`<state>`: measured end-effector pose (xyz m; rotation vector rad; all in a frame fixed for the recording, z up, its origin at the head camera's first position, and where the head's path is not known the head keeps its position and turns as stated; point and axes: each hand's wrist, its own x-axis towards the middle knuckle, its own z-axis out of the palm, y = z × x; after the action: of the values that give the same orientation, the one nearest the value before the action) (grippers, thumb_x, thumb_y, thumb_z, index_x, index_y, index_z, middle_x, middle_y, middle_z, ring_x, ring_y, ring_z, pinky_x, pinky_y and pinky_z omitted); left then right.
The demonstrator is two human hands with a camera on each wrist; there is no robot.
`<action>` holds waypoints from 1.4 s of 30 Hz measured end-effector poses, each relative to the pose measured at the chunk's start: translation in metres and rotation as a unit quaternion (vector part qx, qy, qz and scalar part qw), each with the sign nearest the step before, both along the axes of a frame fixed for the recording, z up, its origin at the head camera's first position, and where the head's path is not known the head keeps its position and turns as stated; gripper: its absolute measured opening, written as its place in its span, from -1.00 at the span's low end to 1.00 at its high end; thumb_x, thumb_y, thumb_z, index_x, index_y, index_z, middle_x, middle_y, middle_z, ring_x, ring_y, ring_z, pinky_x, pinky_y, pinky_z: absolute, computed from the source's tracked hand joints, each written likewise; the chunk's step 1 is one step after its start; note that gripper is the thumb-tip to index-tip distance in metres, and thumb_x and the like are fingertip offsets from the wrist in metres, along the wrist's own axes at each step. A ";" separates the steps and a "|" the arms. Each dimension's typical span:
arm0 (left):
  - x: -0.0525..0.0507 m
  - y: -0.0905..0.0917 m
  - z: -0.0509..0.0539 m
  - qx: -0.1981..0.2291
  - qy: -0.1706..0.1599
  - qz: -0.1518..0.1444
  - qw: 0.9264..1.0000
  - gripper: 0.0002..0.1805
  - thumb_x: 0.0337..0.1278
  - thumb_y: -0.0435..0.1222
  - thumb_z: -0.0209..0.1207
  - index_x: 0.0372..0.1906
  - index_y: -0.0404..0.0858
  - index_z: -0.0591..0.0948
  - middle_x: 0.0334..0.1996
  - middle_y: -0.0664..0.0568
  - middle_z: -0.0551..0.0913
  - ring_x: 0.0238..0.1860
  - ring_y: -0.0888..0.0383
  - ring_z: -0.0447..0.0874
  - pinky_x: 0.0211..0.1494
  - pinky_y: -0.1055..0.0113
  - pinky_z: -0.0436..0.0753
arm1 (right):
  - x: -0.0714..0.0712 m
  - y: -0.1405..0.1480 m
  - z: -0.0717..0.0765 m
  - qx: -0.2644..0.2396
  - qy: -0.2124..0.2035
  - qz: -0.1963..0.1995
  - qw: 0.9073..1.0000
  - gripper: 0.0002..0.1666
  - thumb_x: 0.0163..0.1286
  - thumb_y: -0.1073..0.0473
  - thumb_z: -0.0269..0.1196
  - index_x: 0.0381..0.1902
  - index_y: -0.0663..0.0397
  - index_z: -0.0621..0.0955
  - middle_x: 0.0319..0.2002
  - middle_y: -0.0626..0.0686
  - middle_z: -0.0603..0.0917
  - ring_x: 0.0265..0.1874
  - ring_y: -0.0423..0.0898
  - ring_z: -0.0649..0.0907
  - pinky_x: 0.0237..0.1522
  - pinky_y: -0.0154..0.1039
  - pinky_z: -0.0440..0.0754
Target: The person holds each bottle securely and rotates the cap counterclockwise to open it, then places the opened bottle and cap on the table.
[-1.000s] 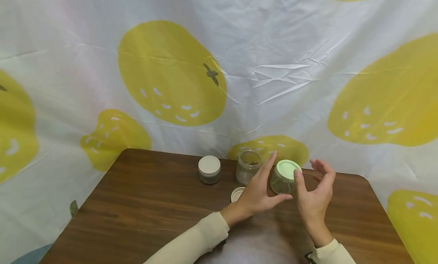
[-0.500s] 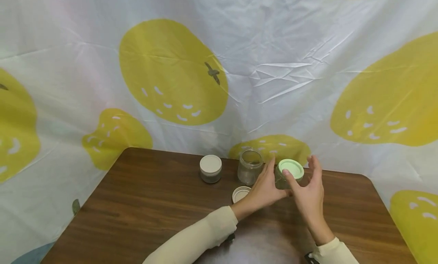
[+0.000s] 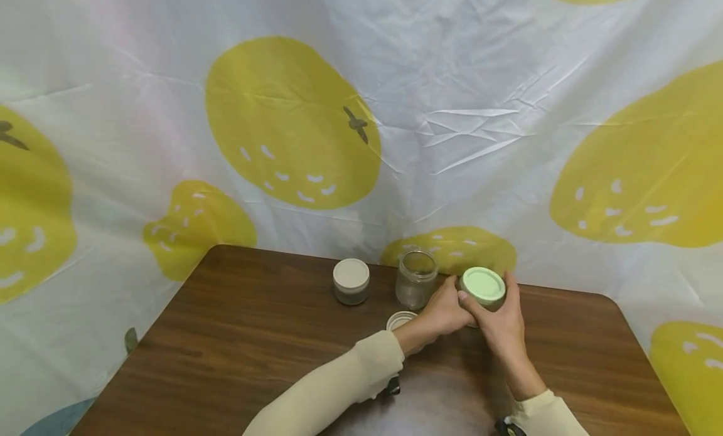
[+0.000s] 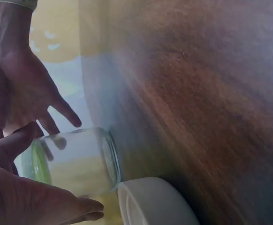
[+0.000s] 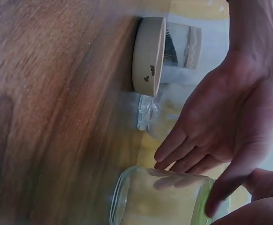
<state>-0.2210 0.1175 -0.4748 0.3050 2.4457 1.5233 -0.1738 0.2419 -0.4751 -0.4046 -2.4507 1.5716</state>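
Observation:
A glass jar (image 4: 85, 161) with a pale green lid (image 3: 483, 284) is between my two hands near the table's back edge. My left hand (image 3: 449, 310) grips the jar's left side, its fingers behind the glass and its thumb in front in the right wrist view. From the right, my right hand (image 3: 503, 323) holds the lid, thumb on the near left rim and fingers on the right side. Much of the jar's body is hidden by the hands in the head view. The jar's base (image 5: 120, 199) is close to the tabletop; whether it touches I cannot tell.
Just left of the hands stands an open clear jar (image 3: 416, 282). A loose cream lid (image 3: 399, 319) lies near my left wrist, partly hidden. Farther left is a small jar with a white lid (image 3: 351, 276). A patterned cloth (image 3: 316, 235) hangs behind the wooden table (image 3: 226, 348).
Both hands have closed in on the green-lidded jar. The left fingers have come down around its side, and the right hand has moved left onto the lid.

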 end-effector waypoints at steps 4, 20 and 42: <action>-0.001 0.004 -0.006 -0.002 0.005 -0.002 1.000 -0.12 -0.14 -0.31 0.57 0.40 -0.19 0.48 0.17 0.01 0.70 0.04 0.16 0.65 0.09 0.32 0.65 | 0.002 0.000 -0.003 -0.015 -0.006 -0.004 1.000 0.31 0.39 -0.20 0.42 0.75 -0.04 -0.15 0.69 0.27 0.11 0.62 0.30 0.22 0.56 0.27 0.20; 0.007 0.010 -0.012 -0.001 0.023 0.014 1.000 -0.28 0.03 -0.37 0.41 0.37 -0.21 0.46 0.17 -0.03 0.70 0.08 0.19 0.64 0.10 0.37 0.62 | 0.010 -0.004 -0.008 0.004 0.022 -0.051 0.998 0.08 0.37 -0.04 0.48 0.64 0.14 0.19 0.52 0.38 0.40 0.49 0.29 0.40 0.41 0.21 0.36; 0.042 -0.009 0.035 -0.060 0.379 0.023 0.923 -0.11 0.00 -0.25 0.41 0.48 -0.27 0.32 0.34 -0.05 0.54 0.42 0.07 0.53 0.58 0.24 0.44 | 0.057 -0.042 0.061 -0.049 0.143 -0.047 0.987 -0.12 0.51 0.08 0.34 0.59 0.13 0.15 0.38 0.07 0.33 0.16 -0.26 0.43 -0.06 -0.56 0.51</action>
<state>-0.1792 0.1080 -0.4398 0.9771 3.1134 1.4385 -0.1167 0.2002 -0.4143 -0.2825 -2.1175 1.5931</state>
